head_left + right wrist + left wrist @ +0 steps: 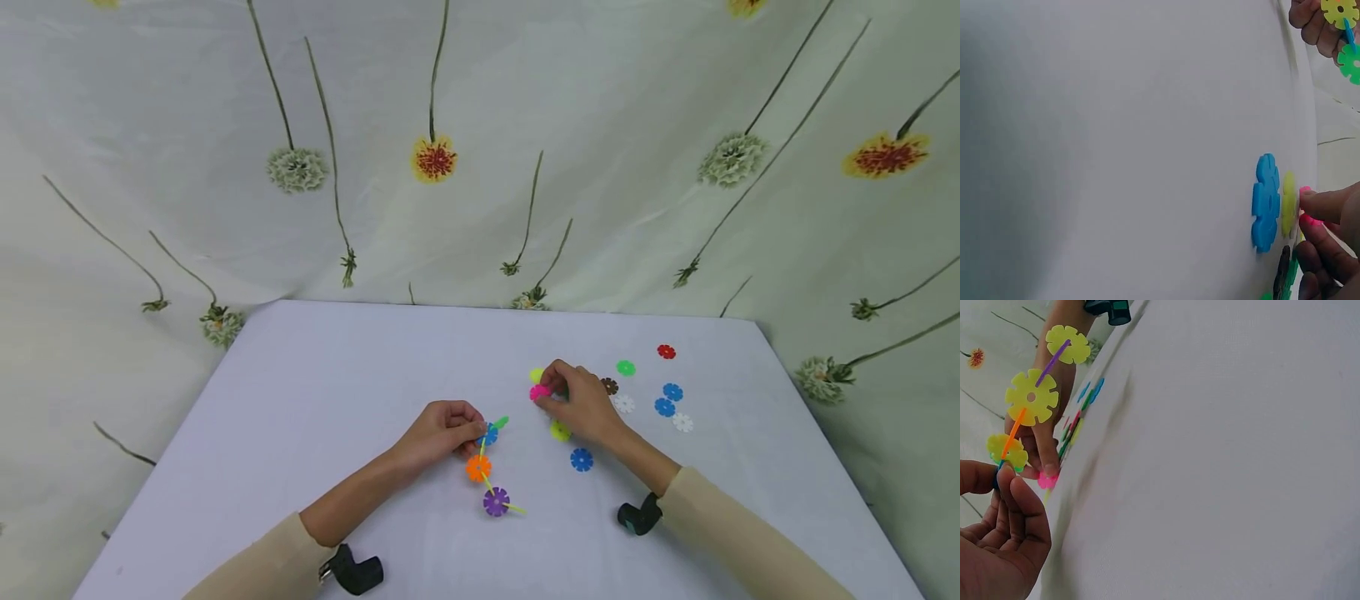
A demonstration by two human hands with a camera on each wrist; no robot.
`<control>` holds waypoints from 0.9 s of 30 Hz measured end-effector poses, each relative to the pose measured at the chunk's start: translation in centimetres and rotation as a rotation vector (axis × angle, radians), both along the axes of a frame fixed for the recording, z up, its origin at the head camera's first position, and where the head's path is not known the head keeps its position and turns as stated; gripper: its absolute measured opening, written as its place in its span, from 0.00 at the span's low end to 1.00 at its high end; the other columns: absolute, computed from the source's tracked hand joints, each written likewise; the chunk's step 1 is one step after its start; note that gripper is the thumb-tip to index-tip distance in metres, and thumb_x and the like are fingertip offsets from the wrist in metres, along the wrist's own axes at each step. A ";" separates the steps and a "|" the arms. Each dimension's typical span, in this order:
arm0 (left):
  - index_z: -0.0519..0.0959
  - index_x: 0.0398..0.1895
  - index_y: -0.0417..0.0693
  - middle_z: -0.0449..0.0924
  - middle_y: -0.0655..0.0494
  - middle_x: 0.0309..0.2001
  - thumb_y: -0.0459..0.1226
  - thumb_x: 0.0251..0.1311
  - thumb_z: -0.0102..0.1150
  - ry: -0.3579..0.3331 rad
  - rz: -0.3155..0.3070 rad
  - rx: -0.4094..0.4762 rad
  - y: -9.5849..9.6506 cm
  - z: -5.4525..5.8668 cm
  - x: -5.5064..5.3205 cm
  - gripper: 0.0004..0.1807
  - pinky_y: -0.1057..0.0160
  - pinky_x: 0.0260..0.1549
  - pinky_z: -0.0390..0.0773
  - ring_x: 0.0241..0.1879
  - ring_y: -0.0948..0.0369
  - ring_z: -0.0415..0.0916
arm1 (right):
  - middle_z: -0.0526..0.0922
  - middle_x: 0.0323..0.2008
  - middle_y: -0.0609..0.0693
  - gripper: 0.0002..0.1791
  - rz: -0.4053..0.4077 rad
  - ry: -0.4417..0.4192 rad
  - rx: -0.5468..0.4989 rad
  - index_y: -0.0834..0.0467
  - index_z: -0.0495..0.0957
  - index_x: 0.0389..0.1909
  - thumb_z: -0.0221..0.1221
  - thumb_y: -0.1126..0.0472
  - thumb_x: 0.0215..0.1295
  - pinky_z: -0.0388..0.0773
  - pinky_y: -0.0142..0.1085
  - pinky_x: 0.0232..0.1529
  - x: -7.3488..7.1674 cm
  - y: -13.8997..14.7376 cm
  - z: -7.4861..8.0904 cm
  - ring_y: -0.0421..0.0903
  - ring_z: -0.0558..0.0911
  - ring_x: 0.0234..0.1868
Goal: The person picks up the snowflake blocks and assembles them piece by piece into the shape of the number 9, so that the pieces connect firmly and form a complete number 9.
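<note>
My left hand (442,429) pinches a blue notched flower disc (491,434) at the upper end of a chain of interlocked discs. Down the chain come an orange disc (478,468) and a purple disc (496,502), joined by yellow discs seen edge-on; a green disc (502,422) juts out beside the blue one. The left wrist view shows a yellow disc (1032,398) of this chain face-on. Between thumb and fingers, my right hand (583,404) pinches a pink disc (538,392) close to the table; whether it touches the surface I cannot tell.
Loose discs lie around the right hand: yellow (560,431) and blue (582,459) nearer me, brown (610,386) and white (623,403) beside it. Farther right are green (626,367), red (666,352) and more blue (664,407) ones. A white cloth covers the table (300,375).
</note>
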State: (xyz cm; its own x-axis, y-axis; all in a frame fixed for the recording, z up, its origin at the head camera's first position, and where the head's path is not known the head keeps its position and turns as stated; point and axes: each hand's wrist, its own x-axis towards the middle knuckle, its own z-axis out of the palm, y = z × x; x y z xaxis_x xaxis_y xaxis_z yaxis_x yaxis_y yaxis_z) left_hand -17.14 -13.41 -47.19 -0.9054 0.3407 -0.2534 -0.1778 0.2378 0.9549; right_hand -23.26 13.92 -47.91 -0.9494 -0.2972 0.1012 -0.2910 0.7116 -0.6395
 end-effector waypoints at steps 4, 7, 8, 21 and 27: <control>0.81 0.47 0.35 0.82 0.58 0.28 0.38 0.73 0.63 0.000 0.000 0.000 0.0 0.0 0.0 0.12 0.69 0.36 0.83 0.30 0.63 0.78 | 0.88 0.41 0.46 0.09 0.048 0.026 -0.078 0.52 0.82 0.47 0.70 0.61 0.70 0.82 0.38 0.50 0.3 0.1 -0.1 0.43 0.85 0.44; 0.82 0.47 0.35 0.82 0.58 0.28 0.38 0.73 0.63 -0.002 0.005 -0.002 0.0 0.0 0.1 0.12 0.69 0.36 0.83 0.30 0.63 0.78 | 0.88 0.41 0.45 0.09 0.074 0.021 -0.121 0.51 0.83 0.49 0.69 0.62 0.71 0.83 0.33 0.48 0.6 0.1 -0.1 0.41 0.84 0.43; 0.82 0.47 0.35 0.82 0.58 0.28 0.38 0.73 0.63 -0.001 0.005 -0.003 0.0 0.0 0.1 0.12 0.69 0.36 0.83 0.30 0.63 0.78 | 0.88 0.41 0.44 0.09 0.075 0.008 -0.136 0.51 0.84 0.49 0.69 0.62 0.71 0.83 0.32 0.48 0.7 0.0 0.0 0.41 0.84 0.42; 0.81 0.48 0.33 0.82 0.58 0.28 0.38 0.73 0.63 0.007 0.000 -0.009 0.2 0.3 0.1 0.13 0.70 0.36 0.83 0.29 0.64 0.78 | 0.90 0.49 0.57 0.12 0.158 -0.325 -0.435 0.56 0.87 0.54 0.68 0.61 0.74 0.85 0.28 0.47 1.4 0.4 0.6 0.47 0.88 0.45; 0.81 0.48 0.34 0.82 0.58 0.29 0.38 0.74 0.62 0.011 -0.008 -0.009 0.5 0.3 0.1 0.13 0.70 0.36 0.83 0.30 0.64 0.79 | 0.90 0.50 0.60 0.13 0.196 -0.384 -0.518 0.61 0.85 0.56 0.66 0.63 0.74 0.87 0.31 0.46 1.9 0.0 0.8 0.47 0.89 0.44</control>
